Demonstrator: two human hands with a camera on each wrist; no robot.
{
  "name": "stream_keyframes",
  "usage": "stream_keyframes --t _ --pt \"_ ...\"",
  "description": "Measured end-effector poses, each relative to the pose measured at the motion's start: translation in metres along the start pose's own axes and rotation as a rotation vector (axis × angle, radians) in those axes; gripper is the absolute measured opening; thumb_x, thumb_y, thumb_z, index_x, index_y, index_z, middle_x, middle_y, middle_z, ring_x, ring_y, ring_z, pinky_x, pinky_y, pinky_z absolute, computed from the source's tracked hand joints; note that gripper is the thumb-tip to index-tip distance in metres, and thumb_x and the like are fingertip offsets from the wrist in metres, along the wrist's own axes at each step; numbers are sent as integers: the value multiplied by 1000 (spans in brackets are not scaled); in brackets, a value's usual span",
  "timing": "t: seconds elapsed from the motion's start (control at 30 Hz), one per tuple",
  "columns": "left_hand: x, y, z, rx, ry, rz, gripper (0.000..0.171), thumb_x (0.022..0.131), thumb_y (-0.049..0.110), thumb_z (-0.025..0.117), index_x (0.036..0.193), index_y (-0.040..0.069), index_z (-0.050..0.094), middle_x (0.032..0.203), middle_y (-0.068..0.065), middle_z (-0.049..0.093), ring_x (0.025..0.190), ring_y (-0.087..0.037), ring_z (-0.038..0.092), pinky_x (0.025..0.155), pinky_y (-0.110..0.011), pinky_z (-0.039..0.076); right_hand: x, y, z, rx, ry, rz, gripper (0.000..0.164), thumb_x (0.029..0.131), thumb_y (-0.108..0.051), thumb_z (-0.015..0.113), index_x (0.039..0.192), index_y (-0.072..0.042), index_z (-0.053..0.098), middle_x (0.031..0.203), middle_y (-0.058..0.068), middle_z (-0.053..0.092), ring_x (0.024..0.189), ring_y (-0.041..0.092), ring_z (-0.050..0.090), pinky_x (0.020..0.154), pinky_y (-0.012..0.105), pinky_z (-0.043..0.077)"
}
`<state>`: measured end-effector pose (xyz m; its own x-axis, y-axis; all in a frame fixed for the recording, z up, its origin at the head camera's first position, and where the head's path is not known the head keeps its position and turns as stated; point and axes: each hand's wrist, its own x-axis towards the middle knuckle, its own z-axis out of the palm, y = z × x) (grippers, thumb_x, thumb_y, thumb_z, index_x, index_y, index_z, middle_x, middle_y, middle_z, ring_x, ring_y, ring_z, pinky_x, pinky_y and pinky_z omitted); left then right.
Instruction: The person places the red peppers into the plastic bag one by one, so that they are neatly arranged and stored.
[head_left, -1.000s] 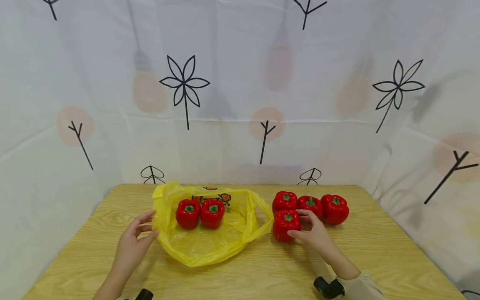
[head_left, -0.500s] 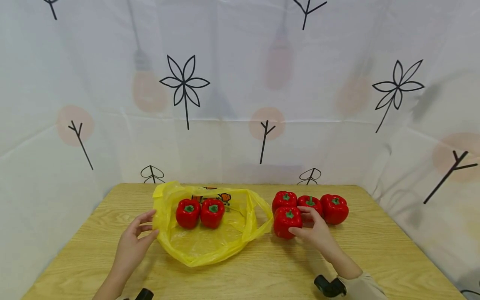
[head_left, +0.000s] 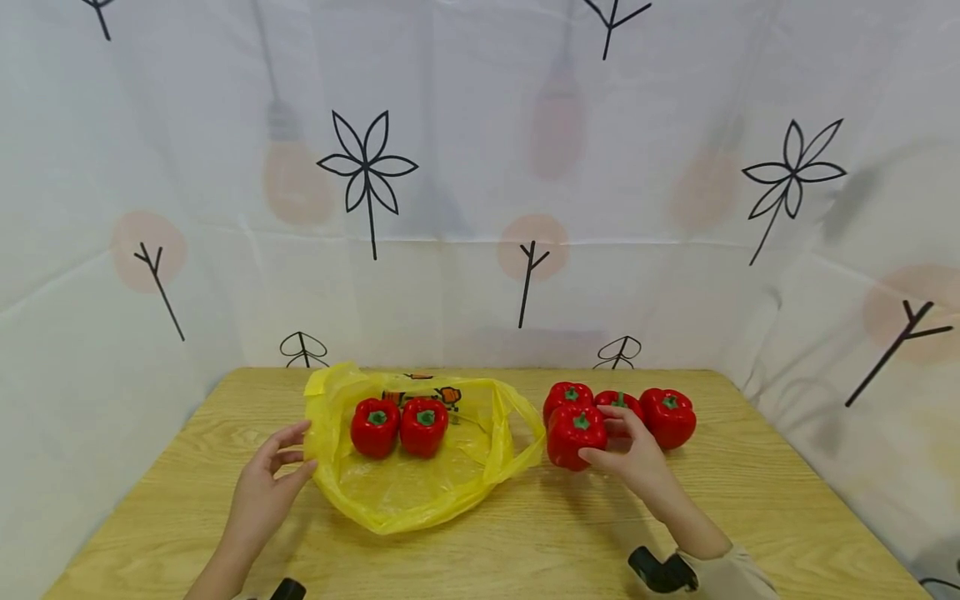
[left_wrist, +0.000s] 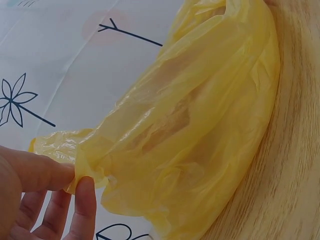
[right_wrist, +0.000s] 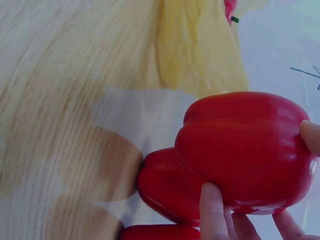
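A person, seen from head height, is working with both hands over a pale wooden table (head_left: 495,562). On the left, a yellow plastic bag (head_left: 390,523) is lying with its mouth spread wide toward the viewer. The left hand (head_left: 270,475) is pinching the bag's left edge; the left wrist view is showing a fold of thin plastic caught between the fingertips.

Inside the bag, toward the back, one glossy red pepper (head_left: 375,429) and a second red pepper (head_left: 423,429) are sitting side by side, their green stems pointing up. Behind them, a dark and orange printed mark (head_left: 450,395) is showing on the plastic.

To the right of the bag, the right hand (head_left: 633,450) is gripping a third red pepper (head_left: 572,446), its thumb pressing the near side and its other fingers reaching round the far side. This held pepper is appearing raised, with shadow falling on the wood below, and it is hanging just beside the bag's right handle loop. Its stem is facing upward.

Behind it, three more are resting on the table in a row: a left pepper (head_left: 562,395) partly covered by the held one, a middle pepper (head_left: 606,398) partly hidden by the fingers, and a right pepper (head_left: 667,421). A white cloth (head_left: 450,292) with line-drawn flowers is hanging behind everything.
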<state>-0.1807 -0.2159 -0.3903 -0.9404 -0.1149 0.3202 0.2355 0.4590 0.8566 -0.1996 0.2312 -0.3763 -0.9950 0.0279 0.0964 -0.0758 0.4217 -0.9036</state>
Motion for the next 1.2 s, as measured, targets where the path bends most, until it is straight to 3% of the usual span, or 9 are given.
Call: stream_keyframes --t 1.2 --pt "-1 -1 1 -7 3 -7 47 86 0 64 130 7 50 120 -12 50 89 -4 52 69 -19 51 -3 -45 1 21 16 -55 73 81 -21 74 139 -8 32 137 19 38 119 38 41 84 43 50"
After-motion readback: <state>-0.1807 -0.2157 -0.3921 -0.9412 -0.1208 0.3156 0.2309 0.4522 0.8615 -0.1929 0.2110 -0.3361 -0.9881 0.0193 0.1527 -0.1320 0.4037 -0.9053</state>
